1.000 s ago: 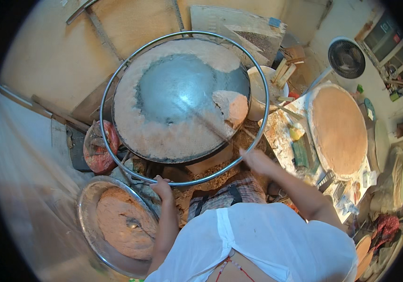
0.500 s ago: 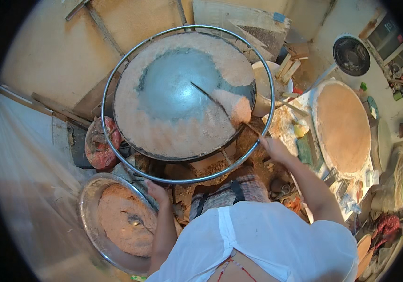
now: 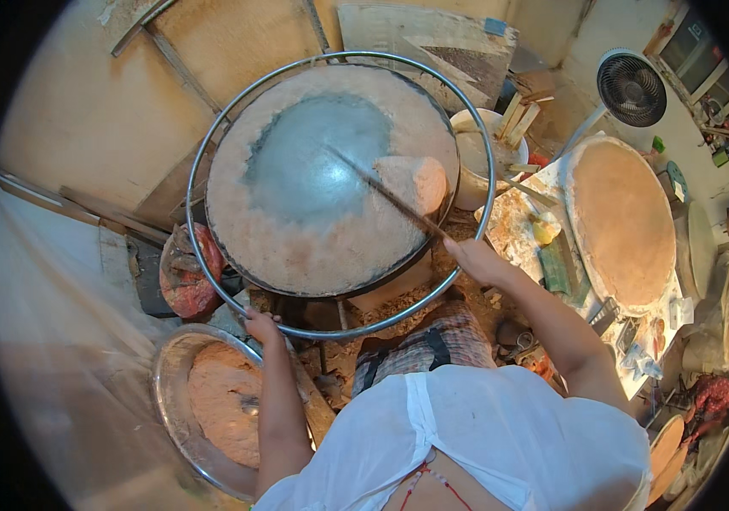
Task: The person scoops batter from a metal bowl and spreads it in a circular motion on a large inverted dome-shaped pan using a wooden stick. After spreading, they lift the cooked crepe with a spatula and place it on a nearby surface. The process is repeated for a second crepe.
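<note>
Pale walls curve round a cluttered workroom, with a black fan towards two o'clock of the round griddle and a coated oval board at three. Compared with half a second ago, the pale lump lies slightly higher at the griddle's three o'clock, and the bare strip above it has closed; the coating now seems to run nearly unbroken around the shiny centre. At four o'clock the right hand has its fingers wrapped around a long dark stick, whose tip has swung towards the middle. At seven o'clock the left hand is back touching the steel ring, fingers bent; I cannot tell how firmly they close. Beyond it sits a basin of similar pinkish mixture.
</note>
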Demonstrator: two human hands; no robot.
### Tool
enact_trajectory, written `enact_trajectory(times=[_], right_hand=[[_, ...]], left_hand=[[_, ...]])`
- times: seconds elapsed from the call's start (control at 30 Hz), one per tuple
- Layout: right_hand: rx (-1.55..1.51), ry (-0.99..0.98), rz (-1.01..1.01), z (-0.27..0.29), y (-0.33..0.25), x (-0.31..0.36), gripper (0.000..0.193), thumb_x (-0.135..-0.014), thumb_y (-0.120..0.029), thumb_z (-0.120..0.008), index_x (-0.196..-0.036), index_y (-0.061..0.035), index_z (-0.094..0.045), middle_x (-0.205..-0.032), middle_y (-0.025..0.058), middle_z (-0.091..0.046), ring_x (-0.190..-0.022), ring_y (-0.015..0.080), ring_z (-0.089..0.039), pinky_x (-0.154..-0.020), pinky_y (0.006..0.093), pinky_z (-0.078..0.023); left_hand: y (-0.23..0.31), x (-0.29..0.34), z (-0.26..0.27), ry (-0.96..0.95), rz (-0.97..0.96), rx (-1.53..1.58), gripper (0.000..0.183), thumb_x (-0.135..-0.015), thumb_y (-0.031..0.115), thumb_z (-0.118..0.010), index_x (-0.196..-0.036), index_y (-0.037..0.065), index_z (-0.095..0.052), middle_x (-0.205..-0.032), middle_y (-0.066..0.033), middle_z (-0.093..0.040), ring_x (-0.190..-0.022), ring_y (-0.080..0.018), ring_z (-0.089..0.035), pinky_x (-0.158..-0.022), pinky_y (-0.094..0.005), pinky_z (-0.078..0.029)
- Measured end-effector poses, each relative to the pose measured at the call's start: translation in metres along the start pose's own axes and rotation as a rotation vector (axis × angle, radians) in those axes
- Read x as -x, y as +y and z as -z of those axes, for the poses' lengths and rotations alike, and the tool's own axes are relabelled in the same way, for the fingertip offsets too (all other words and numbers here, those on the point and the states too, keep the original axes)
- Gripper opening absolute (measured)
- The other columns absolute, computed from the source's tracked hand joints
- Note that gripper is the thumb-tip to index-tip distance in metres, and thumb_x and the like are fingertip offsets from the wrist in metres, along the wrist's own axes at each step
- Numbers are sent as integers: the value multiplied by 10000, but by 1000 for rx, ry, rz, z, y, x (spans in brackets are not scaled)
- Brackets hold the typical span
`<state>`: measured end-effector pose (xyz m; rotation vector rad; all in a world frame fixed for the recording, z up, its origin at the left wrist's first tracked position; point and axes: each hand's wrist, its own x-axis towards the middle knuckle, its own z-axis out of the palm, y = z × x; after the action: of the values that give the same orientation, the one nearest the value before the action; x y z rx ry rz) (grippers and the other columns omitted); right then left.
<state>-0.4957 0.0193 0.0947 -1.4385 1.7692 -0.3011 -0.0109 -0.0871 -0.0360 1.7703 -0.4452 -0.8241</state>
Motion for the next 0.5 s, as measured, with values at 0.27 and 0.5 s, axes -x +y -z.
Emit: enact_trajectory(times=[0.27, 0.5], right_hand=[[256, 190, 395, 7, 63, -49, 639, -987, -477, -316, -803, 83, -562, -761, 306, -574, -757, 438, -583, -763, 478, -449], [-467, 142, 6, 30, -80, -39, 410, -1002, -361, -374, -931, 25, -491, -591, 123, -523, -481, 199, -545, -455, 350, -466]], left_hand=[[-32, 44, -26, 11, -23, -69, 535, -970, 443, -458, -912, -88, -488, -698, -169, -562, -494, -276, -544, -414, -368, -463], [-46, -14, 8, 183, -311, -248, 545, -960, 414, -491, -937, -128, -544, -788, -203, -589, -596, -313, -532, -503, -404, -434]])
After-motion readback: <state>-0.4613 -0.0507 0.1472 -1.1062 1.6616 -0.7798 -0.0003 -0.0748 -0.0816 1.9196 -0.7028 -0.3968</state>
